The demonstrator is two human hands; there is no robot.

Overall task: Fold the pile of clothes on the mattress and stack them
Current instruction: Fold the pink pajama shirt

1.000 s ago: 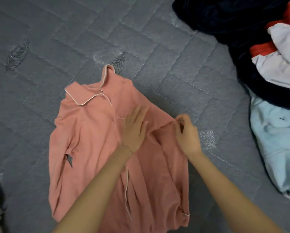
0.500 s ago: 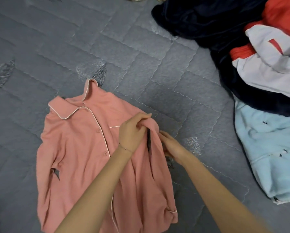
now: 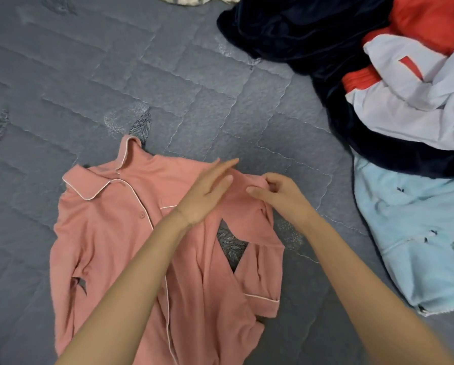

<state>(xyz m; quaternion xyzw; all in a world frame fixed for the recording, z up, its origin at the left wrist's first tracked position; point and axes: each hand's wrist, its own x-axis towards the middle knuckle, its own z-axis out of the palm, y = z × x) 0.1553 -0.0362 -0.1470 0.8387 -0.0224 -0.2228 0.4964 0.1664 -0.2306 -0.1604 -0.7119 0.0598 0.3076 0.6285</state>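
Pink soft cloth with white piping is spread front-up on the grey quilted mattress [image 3: 62,75]. It is a pink pyjama shirt [image 3: 102,246], laid at the lower left of the view with its collar [image 3: 89,187] away from the person. It is judged light, limp and without stiffness, so any lifted edge will sag and wrinkle. It is best taken at the shoulders, cuffs and hem, where the cloth is doubled and a pinch will hold.

Over the chest the left hand [image 3: 204,196] is held flat with fingers straight, its grip slack and empty. Whether the palm touches the cloth cannot be told. Just beside it, the right hand [image 3: 281,198] has its grip closed on the shirt, with a fold at the shoulder pinched between thumb and curled fingers. Below that hand the sleeve [image 3: 265,275] is laid alongside the body, and a patch of mattress shows between the two.

Well apart, at the right, the unfolded pile is heaped: a navy velvety garment [image 3: 299,30], a red garment [image 3: 431,19], a white garment [image 3: 410,122] and a pale blue garment [image 3: 418,233].
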